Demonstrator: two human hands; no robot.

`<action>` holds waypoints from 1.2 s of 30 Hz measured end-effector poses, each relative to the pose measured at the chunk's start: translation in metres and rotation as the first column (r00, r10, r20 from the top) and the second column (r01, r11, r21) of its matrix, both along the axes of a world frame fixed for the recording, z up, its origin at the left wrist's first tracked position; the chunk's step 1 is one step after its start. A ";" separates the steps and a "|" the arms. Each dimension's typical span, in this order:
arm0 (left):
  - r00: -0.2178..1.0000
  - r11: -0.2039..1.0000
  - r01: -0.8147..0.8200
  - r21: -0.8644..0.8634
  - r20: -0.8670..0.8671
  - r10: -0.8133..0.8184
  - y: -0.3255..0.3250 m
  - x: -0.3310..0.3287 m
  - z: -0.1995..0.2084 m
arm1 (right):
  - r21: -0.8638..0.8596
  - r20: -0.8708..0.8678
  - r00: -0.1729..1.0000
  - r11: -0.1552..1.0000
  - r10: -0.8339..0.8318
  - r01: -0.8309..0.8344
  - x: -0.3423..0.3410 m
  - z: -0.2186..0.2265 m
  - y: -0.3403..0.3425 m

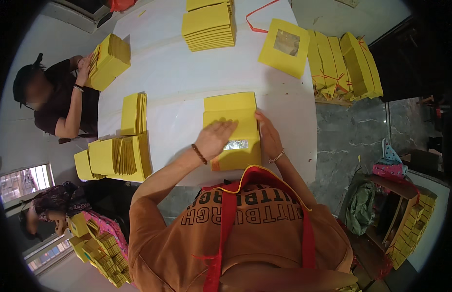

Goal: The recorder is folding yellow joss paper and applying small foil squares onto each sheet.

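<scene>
Before me on the white table lies a yellow paper bag (232, 117) with a small clear window in its lower half. Its top part shows a crease across it. My left hand (216, 138) rests flat on the bag beside the window and partly covers it. Along the bag's right edge, my right hand (269, 134) touches the side with fingers stretched out and gripping nothing. An orange-red patch shows at the bag's lower left, near my left wrist.
Stacks of folded yellow bags stand at the far side (208, 29) and left (121, 158) of the white table (172, 78). A windowed yellow bag (287, 46) with a red cord lies far right. A co-worker (65, 97) handles a yellow stack at left; finished-looking bags (340, 65) stand beyond the right edge.
</scene>
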State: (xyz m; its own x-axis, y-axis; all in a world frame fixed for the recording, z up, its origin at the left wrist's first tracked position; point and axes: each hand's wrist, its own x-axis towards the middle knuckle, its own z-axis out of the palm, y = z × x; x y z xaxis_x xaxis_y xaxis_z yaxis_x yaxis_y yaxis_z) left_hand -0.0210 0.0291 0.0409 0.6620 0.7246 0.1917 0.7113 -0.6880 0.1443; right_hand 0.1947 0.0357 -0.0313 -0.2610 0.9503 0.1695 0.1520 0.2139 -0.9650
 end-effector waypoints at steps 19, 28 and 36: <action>0.918 0.898 -0.377 0.227 -0.039 0.395 0.325 -0.078 0.012 | -0.060 0.097 0.981 0.983 -0.165 0.171 0.003 -0.011 -0.005; 0.945 0.931 -0.301 0.205 -0.070 0.320 0.333 -0.076 0.005 | -0.011 0.209 0.958 0.979 -0.197 0.203 0.003 -0.006 -0.007; 0.971 0.969 -0.241 -0.049 -0.016 0.240 0.346 -0.096 -0.002 | -0.002 0.193 0.961 0.979 -0.198 0.202 0.001 -0.004 -0.005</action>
